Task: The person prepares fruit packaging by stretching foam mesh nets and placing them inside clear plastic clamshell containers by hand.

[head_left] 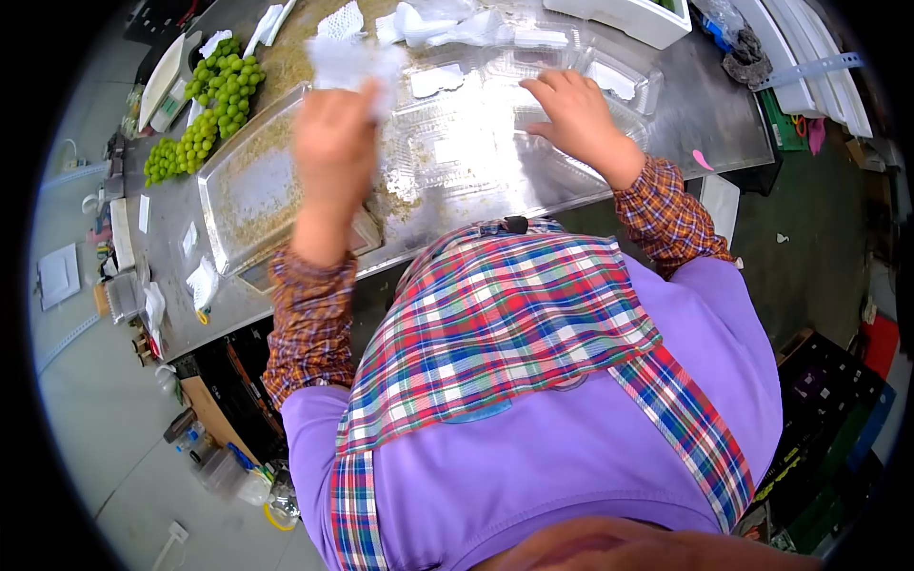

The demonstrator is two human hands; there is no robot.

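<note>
Left hand (331, 152) raised over the metal table (705, 114), blurred; fingers drawn in, pinching a white sheet (343, 62), likewise blurred, at the fingertips. Sheet hung in the air above the tabletop, just short of a white foam net (341, 21) lying farther back. Right hand (579, 119) palm down, fingers loosely spread, nothing gripped, over the clear containers (447, 147) near the table's front edge; could not tell whether its fingertips touched the plastic. Glare washed out much of the clear ware. A larger clear tray (249, 176) lay left of the left hand, tilted in outline, brownish surface showing through. Green grapes (228, 90) in a long cluster beyond it, at the left. White box (628, 21) at the far edge; pink scrap (703, 160) right of the right hand.
</note>
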